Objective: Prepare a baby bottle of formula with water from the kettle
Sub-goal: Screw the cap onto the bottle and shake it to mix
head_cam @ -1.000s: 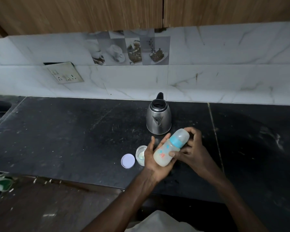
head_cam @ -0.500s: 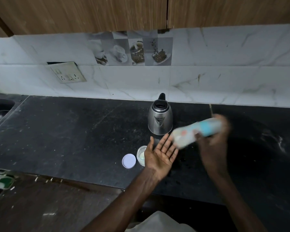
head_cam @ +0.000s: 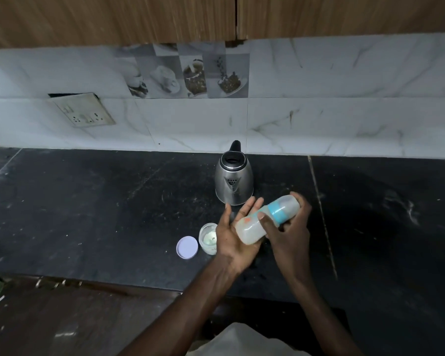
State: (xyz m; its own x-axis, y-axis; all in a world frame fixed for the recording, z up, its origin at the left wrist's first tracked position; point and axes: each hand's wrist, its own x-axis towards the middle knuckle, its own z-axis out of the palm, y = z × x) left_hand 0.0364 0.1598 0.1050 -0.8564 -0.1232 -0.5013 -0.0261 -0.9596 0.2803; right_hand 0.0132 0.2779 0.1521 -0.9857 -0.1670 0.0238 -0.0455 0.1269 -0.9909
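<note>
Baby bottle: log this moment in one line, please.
baby bottle: capped, tilted, cloudy liquid inside | right hand: grips it | left hand: flat palm under base | kettle: upright behind

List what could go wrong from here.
1. The tilted, milky-filled clear baby bottle with a blue collar is gripped only by the right hand, its base on the open left hand; it could slip or leak at the collar.
2. The small open clear jar of pale powder, its round lilac lid off beside it, sits right by the left hand; a bump might spill it.
3. The steel kettle stands just behind the hands, possibly hot.
</note>
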